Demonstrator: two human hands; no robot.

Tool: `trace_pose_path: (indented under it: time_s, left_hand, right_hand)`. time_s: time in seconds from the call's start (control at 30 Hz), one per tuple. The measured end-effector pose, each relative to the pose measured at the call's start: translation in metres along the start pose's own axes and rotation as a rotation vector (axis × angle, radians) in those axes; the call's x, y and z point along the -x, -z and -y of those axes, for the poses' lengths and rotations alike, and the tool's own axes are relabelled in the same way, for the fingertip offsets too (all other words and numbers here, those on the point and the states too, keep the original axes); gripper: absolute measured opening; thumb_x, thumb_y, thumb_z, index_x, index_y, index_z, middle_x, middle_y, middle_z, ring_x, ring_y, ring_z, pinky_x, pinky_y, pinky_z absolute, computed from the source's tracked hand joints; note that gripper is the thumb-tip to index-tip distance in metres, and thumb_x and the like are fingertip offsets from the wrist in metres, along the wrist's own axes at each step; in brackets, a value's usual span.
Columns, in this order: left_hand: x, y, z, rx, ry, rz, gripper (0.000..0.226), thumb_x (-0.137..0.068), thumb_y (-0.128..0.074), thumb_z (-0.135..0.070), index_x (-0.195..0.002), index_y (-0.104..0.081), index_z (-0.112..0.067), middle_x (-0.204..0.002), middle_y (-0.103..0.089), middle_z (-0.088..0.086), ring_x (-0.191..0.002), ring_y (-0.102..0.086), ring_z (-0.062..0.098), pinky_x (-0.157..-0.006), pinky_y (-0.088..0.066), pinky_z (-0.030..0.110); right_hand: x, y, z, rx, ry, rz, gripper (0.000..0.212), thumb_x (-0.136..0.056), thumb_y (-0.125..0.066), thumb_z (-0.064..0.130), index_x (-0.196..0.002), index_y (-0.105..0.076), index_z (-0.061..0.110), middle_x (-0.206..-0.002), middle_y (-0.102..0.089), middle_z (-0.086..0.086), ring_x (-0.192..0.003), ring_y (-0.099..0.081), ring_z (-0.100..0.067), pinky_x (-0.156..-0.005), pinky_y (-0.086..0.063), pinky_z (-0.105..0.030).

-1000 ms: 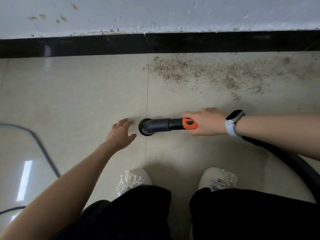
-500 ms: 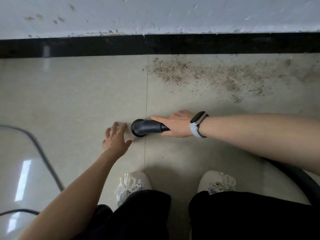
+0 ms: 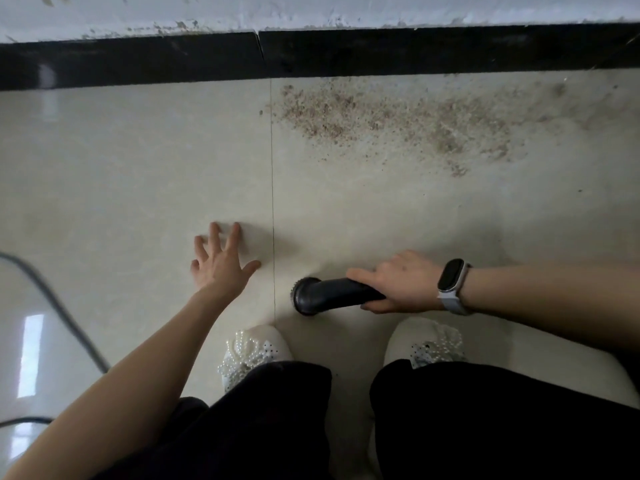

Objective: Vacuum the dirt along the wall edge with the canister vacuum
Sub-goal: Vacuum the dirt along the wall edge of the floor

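R hand (image 3: pixel 398 284) wraps nozzle (image 3: pixel 323 295); L hand (image 3: pixel 221 265) fingers spread, idle. Keep nozzle low, sweep dirt (image 3: pixel 391 119) along baseboard (image 3: pixel 138 60).

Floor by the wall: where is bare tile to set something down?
Bare tile lies left of the grout line, between black skirting and left hand. Right of it, dirt hugs the skirting; right hand grips the vacuum nozzle nearer the shoes.

Glossy beige floor tiles (image 3: pixel 121 161) meet at 1 thin grout line (image 3: pixel 272 168). A black skirting board (image 3: pixel 138 60) runs beneath a scuffed, chipped white wall (image 3: pixel 311 8). Bright window light reflects on the floor at left (image 3: pixel 31 355).
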State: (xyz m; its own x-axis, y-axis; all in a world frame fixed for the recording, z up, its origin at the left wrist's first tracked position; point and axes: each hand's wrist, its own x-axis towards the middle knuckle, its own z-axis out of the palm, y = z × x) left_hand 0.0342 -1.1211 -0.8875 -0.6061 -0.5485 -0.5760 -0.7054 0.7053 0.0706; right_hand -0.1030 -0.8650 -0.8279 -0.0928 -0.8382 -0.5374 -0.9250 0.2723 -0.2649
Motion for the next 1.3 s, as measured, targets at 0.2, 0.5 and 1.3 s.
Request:
trace_pose_path:
  time_s: [0.2, 0.5, 1.3]
  left_hand:
    - [0.000, -0.004, -0.002, 0.004, 0.015, -0.020, 0.080, -0.089, -0.054, -0.052, -0.151, -0.009, -0.031, -0.159, 0.008, 0.004, -0.143, 0.004, 0.036, -0.110, -0.022, 0.054]
    - [0.000, -0.006, -0.001, 0.029, 0.029, -0.019, 0.080, -0.088, -0.055, -0.052, -0.150, -0.009, -0.031, -0.159, 0.009, 0.003, -0.143, 0.005, 0.034, -0.109, -0.021, 0.052]
    - [-0.001, 0.000, -0.008, 0.103, 0.059, -0.025, 0.081, -0.084, -0.064, -0.046, -0.148, -0.018, -0.029, -0.157, 0.001, 0.003, -0.143, 0.000, 0.032, -0.108, -0.023, 0.051]
  right_hand:
    - [0.009, 0.000, -0.027, 0.019, -0.151, -0.083, 0.042, -0.092, -0.043, 0.054, -0.116, -0.041, 0.020, -0.095, -0.065, -0.006, -0.079, -0.061, -0.029, -0.058, -0.029, -0.030]
    - [0.013, -0.001, -0.034, -0.008, -0.106, -0.020, 0.049, -0.091, -0.034, 0.063, -0.118, -0.043, 0.024, -0.091, -0.064, -0.004, -0.064, -0.051, -0.022, -0.048, -0.022, -0.029]
    - [0.005, -0.015, 0.013, -0.001, 0.172, 0.157, 0.047, -0.090, -0.045, 0.058, -0.117, -0.046, 0.019, -0.098, -0.065, -0.012, -0.087, -0.061, -0.033, -0.059, -0.028, -0.030]
